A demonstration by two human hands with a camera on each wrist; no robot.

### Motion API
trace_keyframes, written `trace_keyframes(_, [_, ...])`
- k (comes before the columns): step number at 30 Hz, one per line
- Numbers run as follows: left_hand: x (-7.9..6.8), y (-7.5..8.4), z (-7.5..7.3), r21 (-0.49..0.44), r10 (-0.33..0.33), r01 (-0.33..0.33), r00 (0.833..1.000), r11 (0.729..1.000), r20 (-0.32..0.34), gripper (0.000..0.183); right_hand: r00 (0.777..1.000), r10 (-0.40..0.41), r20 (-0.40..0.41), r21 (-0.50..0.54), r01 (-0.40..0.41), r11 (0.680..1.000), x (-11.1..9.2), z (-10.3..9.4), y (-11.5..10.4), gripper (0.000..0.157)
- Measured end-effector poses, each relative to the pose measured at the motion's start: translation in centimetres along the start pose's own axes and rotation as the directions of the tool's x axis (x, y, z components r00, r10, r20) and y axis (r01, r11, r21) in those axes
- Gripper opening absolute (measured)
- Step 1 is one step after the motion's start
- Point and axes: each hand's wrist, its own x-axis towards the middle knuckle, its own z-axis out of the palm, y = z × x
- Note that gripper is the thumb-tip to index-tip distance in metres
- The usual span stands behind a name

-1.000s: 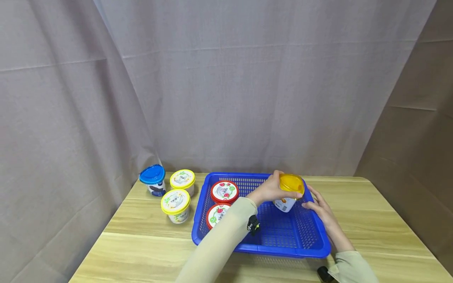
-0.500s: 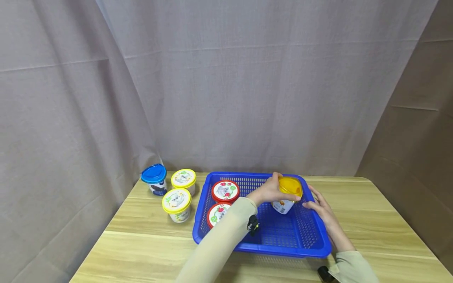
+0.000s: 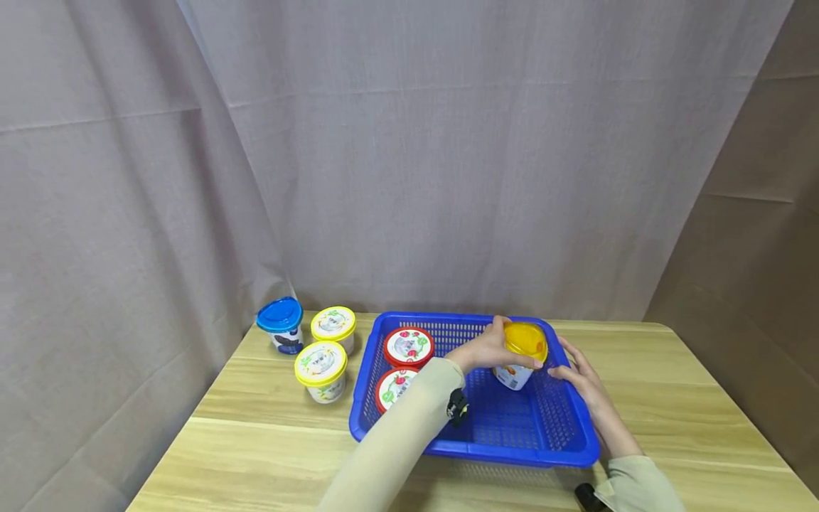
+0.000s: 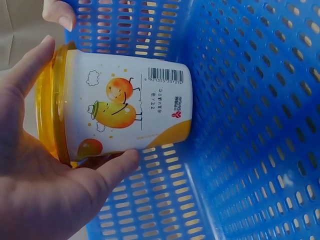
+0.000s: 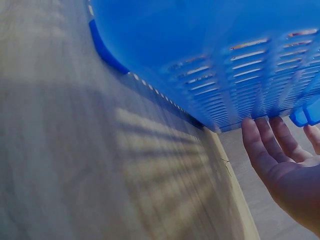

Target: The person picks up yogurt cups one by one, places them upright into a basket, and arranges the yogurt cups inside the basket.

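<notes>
My left hand (image 3: 483, 350) grips a white yogurt cup (image 4: 125, 107) with a see-through amber lid (image 3: 526, 341). Fruit cartoons and a barcode mark the cup's side. It is tilted inside the blue plastic basket (image 3: 486, 450), near the right wall. My right hand (image 3: 589, 391) holds that wall, its thumb over the rim and its fingers (image 5: 260, 145) against the slotted outside. Two red-lidded cups stand in the basket's left part, one farther back (image 3: 408, 345) and one nearer (image 3: 392, 388), partly hidden by my left sleeve.
Left of the basket, two yellow-lidded cups, one at the back (image 3: 333, 324) and one in front (image 3: 321, 364), stand on the wooden table (image 3: 256, 441). A blue-lidded cup (image 3: 281, 323) is at the table's back left. A grey curtain (image 3: 416, 178) hangs behind.
The amber-lidded cup has come down slightly inside the basket, with my left hand moving along with it. My right hand keeps its place on the basket wall.
</notes>
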Motion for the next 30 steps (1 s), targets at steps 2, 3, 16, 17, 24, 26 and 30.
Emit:
trace_keyframes(2, [0.06, -0.17, 0.07, -0.007, 0.000, 0.000, 1.000, 1.000, 0.003, 0.098, 1.000, 0.000, 0.004, 0.000, 0.000, 1.000, -0.07, -0.03, 0.04, 0.072])
trace_keyframes(3, [0.11, -0.26, 0.10, -0.014, -0.001, 0.001, 1.000, 1.000, 0.004, 0.098, 1.000, -0.003, 0.006, 0.002, 0.003, 1.000, -0.09, -0.03, 0.06, 0.072])
trace_keyframes(16, [0.43, -0.94, -0.10, -0.107, 0.014, -0.013, 1.000, 0.994, 0.003, 0.092, 1.000, -0.017, 0.002, 0.022, 0.017, 1.000, -0.04, 0.07, 0.08, 0.066])
trace_keyframes(17, [0.43, -0.93, -0.13, -0.104, 0.017, -0.017, 1.000, 0.994, 0.002, 0.092, 1.000, -0.010, 0.000, 0.015, 0.010, 1.000, -0.04, 0.07, 0.06, 0.067])
trace_keyframes(24, [0.42, -0.66, -0.40, -0.080, 0.061, -0.062, 0.998, 0.995, -0.018, 0.088, 1.000, 0.019, -0.002, -0.018, -0.019, 1.000, 0.07, -0.01, -0.03, 0.071])
trace_keyframes(26, [0.44, -0.63, -0.41, -0.073, 0.066, -0.068, 0.997, 0.995, -0.028, 0.087, 1.000, 0.017, -0.001, -0.015, -0.017, 1.000, 0.07, -0.04, 0.01, 0.071])
trace_keyframes(30, [0.56, -0.61, -0.38, -0.066, 0.083, -0.088, 0.994, 0.994, -0.070, 0.086, 1.000, 0.004, -0.002, -0.011, -0.004, 1.000, 0.00, -0.03, 0.19, 0.068])
